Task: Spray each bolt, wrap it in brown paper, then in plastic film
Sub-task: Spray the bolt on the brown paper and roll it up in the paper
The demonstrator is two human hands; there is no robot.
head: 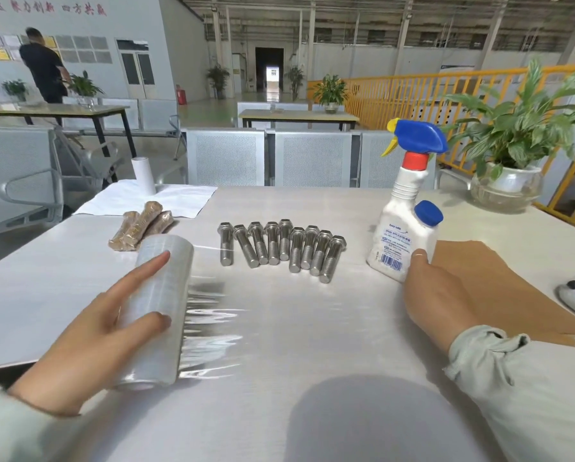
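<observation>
Three wrapped bolts (141, 225) lie far left on the tabletop (313, 328); nine bare bolts (281, 248) wait mid-tabletop, so it looks early. Left hand (96, 331) clasps film roll (161, 308); right hand (436, 296) grasps spray bottle (404, 228). Brown paper (499, 288) lies at right.

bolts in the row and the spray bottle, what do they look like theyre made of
The bolts look like bare metal, probably steel: silvery grey with bright glints on the threads and hex heads. The spray bottle, held by the right hand, looks like opaque white plastic with a glossy blue and yellow trigger head, moulded ribs at its neck.
</observation>
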